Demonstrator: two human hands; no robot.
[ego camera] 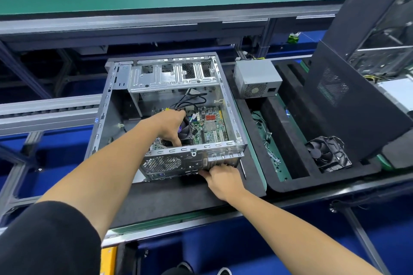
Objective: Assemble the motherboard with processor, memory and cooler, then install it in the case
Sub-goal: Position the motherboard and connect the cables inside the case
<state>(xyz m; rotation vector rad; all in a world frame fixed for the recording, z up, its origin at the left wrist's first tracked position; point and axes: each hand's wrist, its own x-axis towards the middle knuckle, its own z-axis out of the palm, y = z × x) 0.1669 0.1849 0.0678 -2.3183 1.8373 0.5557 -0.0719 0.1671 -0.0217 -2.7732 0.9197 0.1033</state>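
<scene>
Case (232, 118): an open metal chassis laid on its side on a dark foam pallet (169, 198), open face up; its long axis runs away from the person, the perforated rear panel with its port cut-outs nearest the person and the drive cage at the far end. Motherboard (210, 127): seen lying flat on the case floor, green face up, its near edge turned toward the rear panel; whether the ports are fully home in the cut-outs cannot be told. Cooler (186, 128): a dark fan mounted on the board, largely covered by the left hand (172, 125), whose fingers are curled down around it, thumb near the rear wall. Right hand (220, 177): set against the outside lower corner of the rear panel, fingers bent on the metal edge, apparently to steady the case. Step judged in hand: seating the board. It is best done by sliding the board toward the rear panel while the case is held still, loose black cables (190, 101) being kept off the board, and the stand-off holes being checked before anything is fastened.
</scene>
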